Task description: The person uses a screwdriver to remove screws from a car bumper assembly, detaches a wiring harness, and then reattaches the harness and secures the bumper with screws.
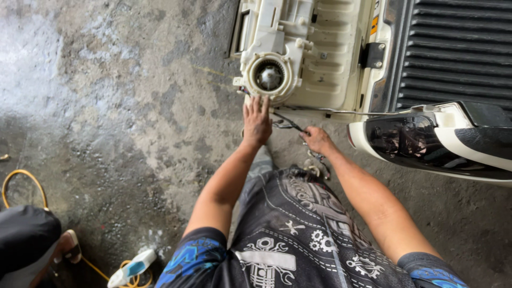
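Left hand (257, 120) lies open against the cream blower housing (277, 58) — right hand (317, 140) grips dark pliers (288, 124) just beside it

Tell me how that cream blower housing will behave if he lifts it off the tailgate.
The blower housing looks like hollow moulded plastic, so probably stiff and light for its bulk. Its lumpy shape may tip awkwardly. The left hand touches its edge; thin tabs could crack.

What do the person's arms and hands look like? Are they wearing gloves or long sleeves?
No gloves and no long sleeves. Both the left hand and the right hand are bare, and the forearms are bare too. The person wears a dark short-sleeved shirt with pale drawings of gears and wrenches, and each short sleeve has a bright blue swirly patch. No watch or rings that I can see.
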